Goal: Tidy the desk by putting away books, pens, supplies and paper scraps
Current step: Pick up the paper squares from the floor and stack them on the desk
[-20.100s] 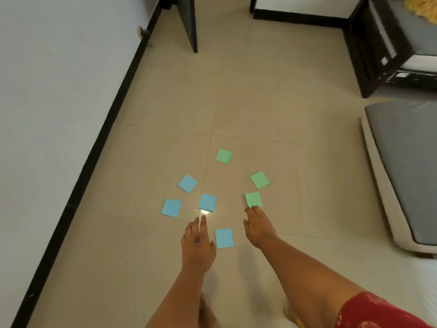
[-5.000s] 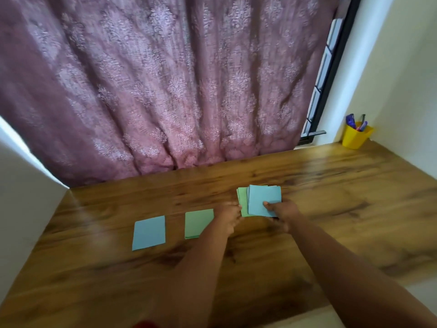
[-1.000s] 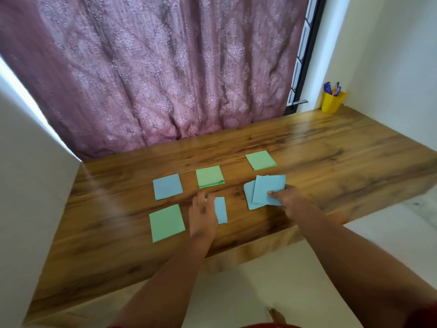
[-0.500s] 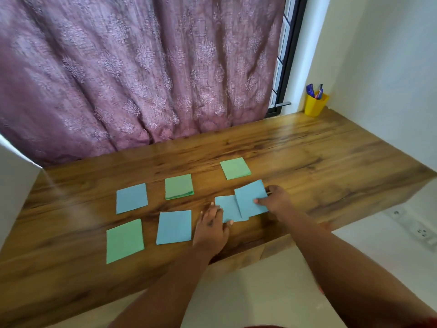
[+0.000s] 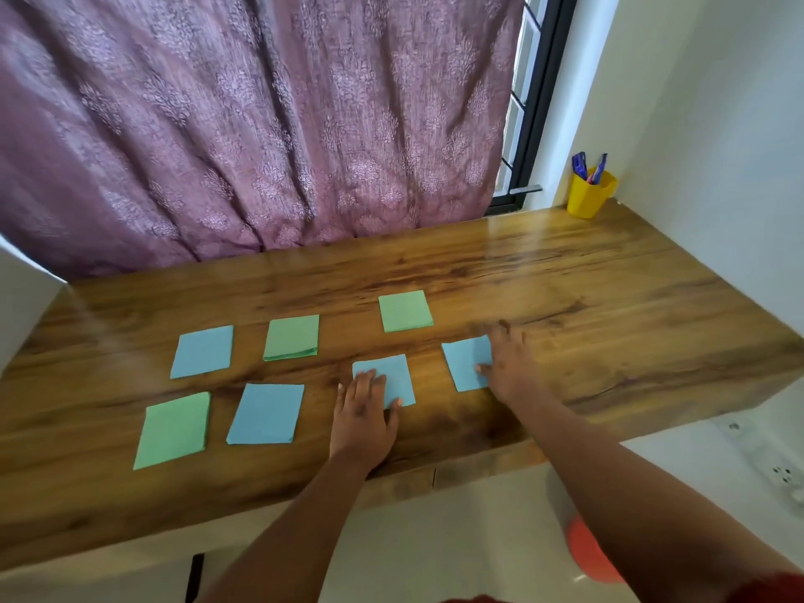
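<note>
Head view: left hand (image 5: 363, 417) lies flat, fingers (image 5: 370, 383) straight and pressing the near-left corner of a blue paper square (image 5: 385, 378) onto the counter (image 5: 609, 306). Right hand (image 5: 507, 363) is motion-blurred; its fingers look spread and relaxed on the right edge of a second blue square (image 5: 465, 361), thumb on the sheet, nothing pinched (as far as the blur allows).

Outward from the fingers: just beyond, between the two hands, a green square (image 5: 405, 311). To the left of the left fingers, a larger-looking blue square (image 5: 266, 413), then a green square (image 5: 173, 430) further left. Beyond those, a green stack (image 5: 291, 337) (layered edge shows, so more than one sheet) and another blue square (image 5: 202, 351). All lie flat, apart from each other. Far beyond the right fingers, in the corner, a yellow cup (image 5: 589, 195) with pens.

Handling, my judgement: thin, light, floppy sheets that slide readily on glossy wood and won't offer an edge from above. Best to drag one to the near counter edge or onto a neighbour, then pinch a corner. Creasing is the main risk.
</note>
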